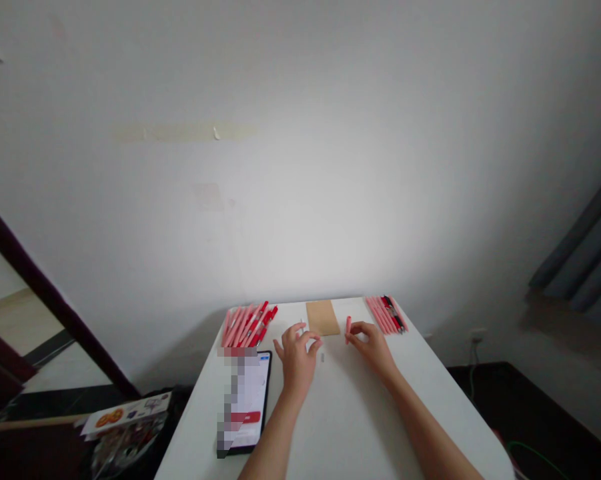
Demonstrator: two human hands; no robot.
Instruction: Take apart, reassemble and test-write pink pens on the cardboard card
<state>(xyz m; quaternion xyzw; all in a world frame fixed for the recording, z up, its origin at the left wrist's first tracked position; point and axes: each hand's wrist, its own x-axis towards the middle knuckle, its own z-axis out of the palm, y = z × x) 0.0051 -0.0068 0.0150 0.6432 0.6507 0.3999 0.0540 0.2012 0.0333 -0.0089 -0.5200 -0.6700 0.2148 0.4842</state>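
Observation:
My right hand (370,343) pinches a short pink pen part (349,326) between thumb and fingers, holding it roughly upright above the white table. To its left, my left hand (299,357) has thumb and index finger brought together in a pinch, with the little finger spread outward. A thin whitish piece (303,325) shows at its fingers; what the pinch itself holds is too small to make out. Between the hands, a small grey piece (323,358) lies on the table. Beyond them is a flat brown card or pad (323,318).
A heap of pink and red pens (247,325) lies at the table's back left, a row of pink, red and black pens (386,315) at the back right. A phone (247,403) rests left of my left forearm. The wall (330,167) stands behind the table (350,427).

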